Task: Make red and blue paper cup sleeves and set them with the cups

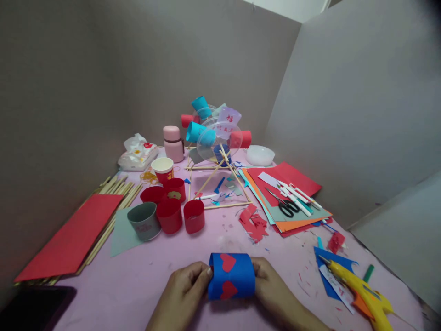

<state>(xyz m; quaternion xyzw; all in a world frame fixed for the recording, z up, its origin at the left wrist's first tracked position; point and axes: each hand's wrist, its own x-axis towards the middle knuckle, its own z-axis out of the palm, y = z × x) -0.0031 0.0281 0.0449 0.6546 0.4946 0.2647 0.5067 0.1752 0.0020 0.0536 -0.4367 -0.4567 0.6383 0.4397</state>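
Observation:
A blue paper-wrapped cup [231, 276] with two red hearts on it lies on its side low in the middle of the pink table. My left hand [184, 289] grips its left end with curled fingers. My right hand [275, 292] holds its right end, its fingers partly hidden behind the cup. Both hands rest on the tabletop [144, 280].
Red cups [174, 207] and a grey cup [144, 220] stand behind. A stick-and-cup wheel model [215, 138] rises at the back. Coloured paper sheets with scissors [287, 207] and pens lie at right, a yellow glue gun [365, 294] at near right, red paper [72, 239] over sticks at left.

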